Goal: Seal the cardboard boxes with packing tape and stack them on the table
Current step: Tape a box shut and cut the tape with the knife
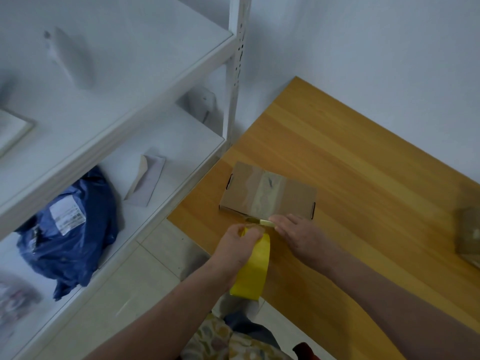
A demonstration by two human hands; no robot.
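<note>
A flat brown cardboard box (267, 193) lies near the left corner of the wooden table (350, 178), with a strip of clear tape across its top. Just in front of it, my left hand (237, 246) grips a yellow roll of packing tape (253, 268) held on edge. My right hand (301, 236) pinches a small yellow-handled cutter (263, 222) at the tape between roll and box. A second cardboard box (468, 235) sits blurred at the table's right edge.
White metal shelving (130, 120) stands left of the table, holding a blue plastic parcel (70, 224) with a label and a pale envelope (146, 181). A white wall runs behind. Tiled floor (145, 276) shows between shelf and table.
</note>
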